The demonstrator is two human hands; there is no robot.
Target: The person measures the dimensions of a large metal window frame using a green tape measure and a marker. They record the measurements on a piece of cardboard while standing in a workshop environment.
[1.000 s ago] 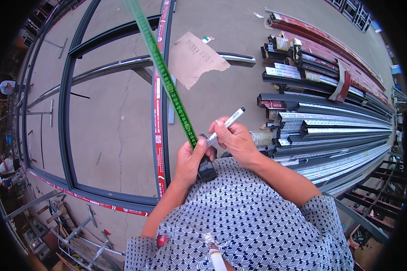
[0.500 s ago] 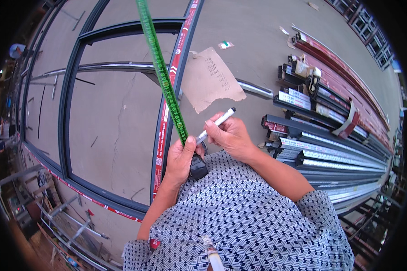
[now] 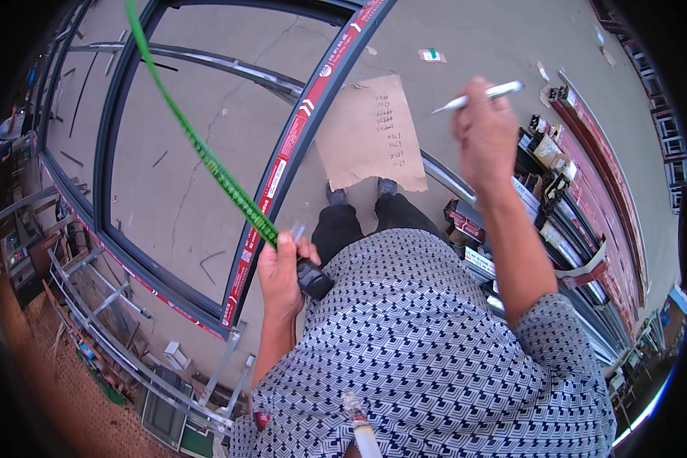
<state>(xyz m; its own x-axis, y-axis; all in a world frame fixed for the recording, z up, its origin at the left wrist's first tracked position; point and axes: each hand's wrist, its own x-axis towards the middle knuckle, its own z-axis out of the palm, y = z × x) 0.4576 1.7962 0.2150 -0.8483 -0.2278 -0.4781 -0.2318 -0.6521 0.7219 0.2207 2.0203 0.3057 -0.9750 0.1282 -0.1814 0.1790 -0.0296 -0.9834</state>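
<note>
A tape measure with a black case (image 3: 314,281) is in my left hand (image 3: 278,278), the thumb over the front of the case. Its green blade (image 3: 200,146) runs out in a bowed line to the upper left, across the dark metal frame. A clear marker cap (image 3: 298,229) pokes up from the same hand's fingers. Raised at the right, my right hand (image 3: 488,149) is slightly blurred and closed around a white marker (image 3: 504,89), whose bare tip points left. A torn piece of cardboard (image 3: 351,156) with handwritten lines lies beyond my feet.
The dark metal frame (image 3: 103,145), partly covered by red film, fills the left side. Stacked metal profiles (image 3: 580,221) lie at the right. Metal racks (image 3: 130,343) stand at the lower left. A cigarette (image 3: 363,435) juts in at the bottom.
My right hand has drawn the marker away from the left hand and lifted it up and right, uncapped. The cap stays in my left hand. The tape blade bows more, and the view has shifted.
</note>
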